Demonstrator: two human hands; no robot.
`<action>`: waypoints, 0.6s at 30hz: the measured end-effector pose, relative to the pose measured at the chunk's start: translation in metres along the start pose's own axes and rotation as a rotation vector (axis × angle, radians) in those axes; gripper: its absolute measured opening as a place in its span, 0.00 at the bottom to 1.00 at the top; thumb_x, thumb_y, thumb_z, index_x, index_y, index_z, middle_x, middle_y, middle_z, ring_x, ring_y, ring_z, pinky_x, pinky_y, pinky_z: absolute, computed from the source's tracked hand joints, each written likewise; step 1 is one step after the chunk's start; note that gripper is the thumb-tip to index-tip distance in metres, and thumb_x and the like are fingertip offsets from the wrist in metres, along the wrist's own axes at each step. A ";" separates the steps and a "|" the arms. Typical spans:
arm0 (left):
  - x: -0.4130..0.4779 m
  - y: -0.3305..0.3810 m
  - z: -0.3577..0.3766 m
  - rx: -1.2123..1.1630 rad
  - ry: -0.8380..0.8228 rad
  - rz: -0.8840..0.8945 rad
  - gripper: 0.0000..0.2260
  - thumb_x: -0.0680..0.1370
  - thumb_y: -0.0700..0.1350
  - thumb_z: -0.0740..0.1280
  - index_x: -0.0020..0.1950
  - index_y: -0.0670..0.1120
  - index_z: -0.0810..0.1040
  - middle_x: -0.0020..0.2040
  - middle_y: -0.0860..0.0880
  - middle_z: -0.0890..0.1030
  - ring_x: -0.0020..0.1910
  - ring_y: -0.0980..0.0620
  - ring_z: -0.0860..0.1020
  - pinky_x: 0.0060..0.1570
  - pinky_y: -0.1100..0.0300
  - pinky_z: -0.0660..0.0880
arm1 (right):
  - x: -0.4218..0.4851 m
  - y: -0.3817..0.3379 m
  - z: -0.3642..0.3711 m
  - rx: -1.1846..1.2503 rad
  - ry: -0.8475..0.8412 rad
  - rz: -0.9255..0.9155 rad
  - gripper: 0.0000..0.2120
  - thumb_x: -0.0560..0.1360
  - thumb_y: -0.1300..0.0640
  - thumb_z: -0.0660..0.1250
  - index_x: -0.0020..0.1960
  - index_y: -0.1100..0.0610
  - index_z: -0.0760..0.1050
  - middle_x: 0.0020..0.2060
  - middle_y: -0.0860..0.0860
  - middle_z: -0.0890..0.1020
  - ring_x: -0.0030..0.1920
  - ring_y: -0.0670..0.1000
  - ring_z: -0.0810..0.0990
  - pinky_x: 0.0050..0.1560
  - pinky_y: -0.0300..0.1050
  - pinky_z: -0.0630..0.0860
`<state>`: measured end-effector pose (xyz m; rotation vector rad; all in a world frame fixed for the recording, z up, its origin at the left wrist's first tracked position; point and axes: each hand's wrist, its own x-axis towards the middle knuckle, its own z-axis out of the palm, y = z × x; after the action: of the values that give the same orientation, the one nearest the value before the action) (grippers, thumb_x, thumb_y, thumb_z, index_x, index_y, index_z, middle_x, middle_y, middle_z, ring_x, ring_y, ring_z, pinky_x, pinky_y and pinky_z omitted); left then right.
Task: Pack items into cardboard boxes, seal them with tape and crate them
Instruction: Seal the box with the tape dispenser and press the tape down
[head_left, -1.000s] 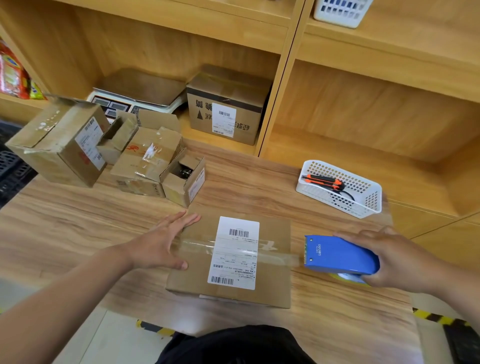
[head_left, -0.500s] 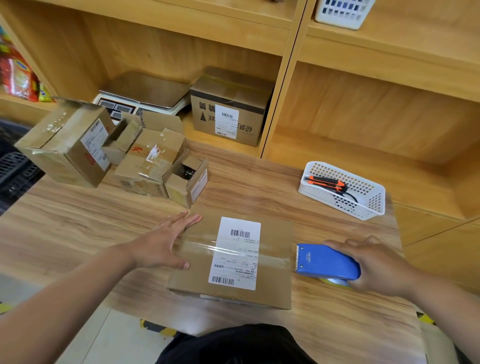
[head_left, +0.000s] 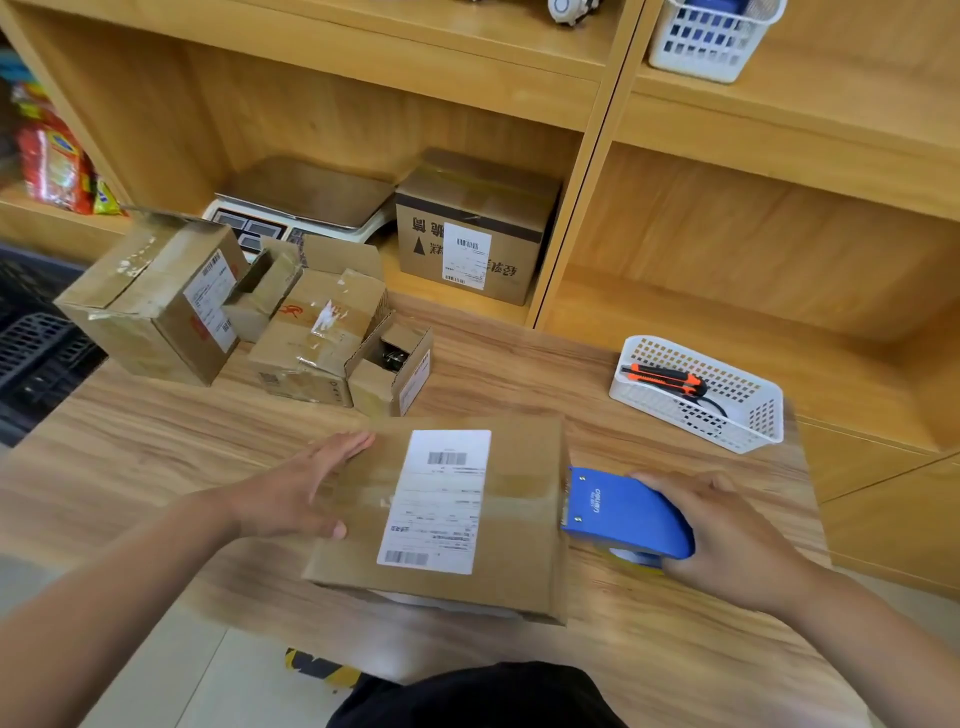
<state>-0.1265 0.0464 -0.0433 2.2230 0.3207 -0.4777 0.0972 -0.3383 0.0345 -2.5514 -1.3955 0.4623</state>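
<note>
In the lower middle of the frame, a sealed-looking cardboard box (head_left: 524, 551) lies flat on the table (head_left: 156, 447), close to the table's near edge. A strip of clear tape (head_left: 519, 486) runs across its top and over the white label (head_left: 441, 499).

The left hand (head_left: 306, 493) rests on the box's left edge with fingers straight and flat, gripping nothing. The right hand (head_left: 727, 540) is curled round the blue tape dispenser (head_left: 623, 514), whose toothed end touches the box's right edge.

The cut looks like the risky part. If the dispenser pulls away without a clean tear, the tape could stretch, lift off the top or wrinkle. With only 1 flat palm steadying it, the box could also slide towards the near edge. Tape glare over the label may hamper scanning.

At right, a white basket (head_left: 769, 415) holds an orange knife (head_left: 665, 376).
</note>
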 end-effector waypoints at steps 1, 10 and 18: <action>-0.004 -0.010 -0.004 -0.006 0.005 -0.020 0.49 0.67 0.50 0.77 0.74 0.60 0.44 0.76 0.59 0.48 0.75 0.60 0.46 0.72 0.61 0.48 | 0.005 -0.015 -0.006 0.015 0.027 -0.028 0.29 0.65 0.34 0.64 0.64 0.30 0.59 0.54 0.23 0.68 0.56 0.26 0.65 0.59 0.27 0.54; -0.005 -0.044 0.009 0.001 0.001 -0.120 0.50 0.68 0.50 0.76 0.76 0.56 0.41 0.78 0.52 0.50 0.76 0.54 0.50 0.74 0.59 0.50 | 0.044 -0.099 -0.048 -0.098 0.074 -0.116 0.37 0.65 0.29 0.58 0.72 0.34 0.55 0.50 0.32 0.73 0.52 0.31 0.65 0.57 0.31 0.58; 0.039 0.014 0.068 -0.007 0.186 -0.091 0.44 0.73 0.47 0.71 0.78 0.49 0.42 0.77 0.48 0.57 0.74 0.51 0.59 0.70 0.65 0.56 | 0.038 -0.124 -0.087 -0.389 -0.059 -0.041 0.37 0.70 0.32 0.60 0.73 0.30 0.45 0.52 0.36 0.71 0.51 0.49 0.65 0.54 0.37 0.63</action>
<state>-0.1019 -0.0124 -0.0915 2.2575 0.5221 -0.3180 0.0508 -0.2420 0.1485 -2.8179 -1.7000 0.2833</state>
